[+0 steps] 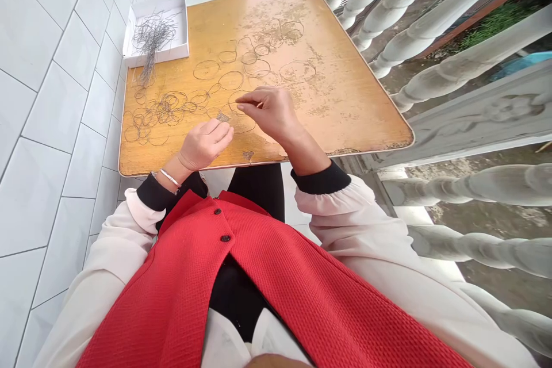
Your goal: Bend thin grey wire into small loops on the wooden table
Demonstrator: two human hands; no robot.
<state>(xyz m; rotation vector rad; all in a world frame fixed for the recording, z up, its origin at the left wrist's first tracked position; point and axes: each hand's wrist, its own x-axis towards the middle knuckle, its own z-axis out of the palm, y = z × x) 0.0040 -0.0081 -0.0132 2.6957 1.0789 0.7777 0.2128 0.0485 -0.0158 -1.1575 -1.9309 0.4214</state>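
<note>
My left hand [206,144] rests near the front edge of a worn wooden table [345,98], fingers curled together and pinched on a thin wire strand. My right hand [267,110] hovers just right of it, thumb and fingers pinched on the other part of the same wire loop [244,123]. Many small wire rings [230,79] lie spread over the table's middle. A tangled heap of wire rings [157,112] lies at the left, close to my left hand.
A white shallow box [172,6] holding a bundle of straight wire strands [150,37] stands on the table's far left corner. White tiled floor lies to the left. A white stone balustrade [431,11] runs along the right side.
</note>
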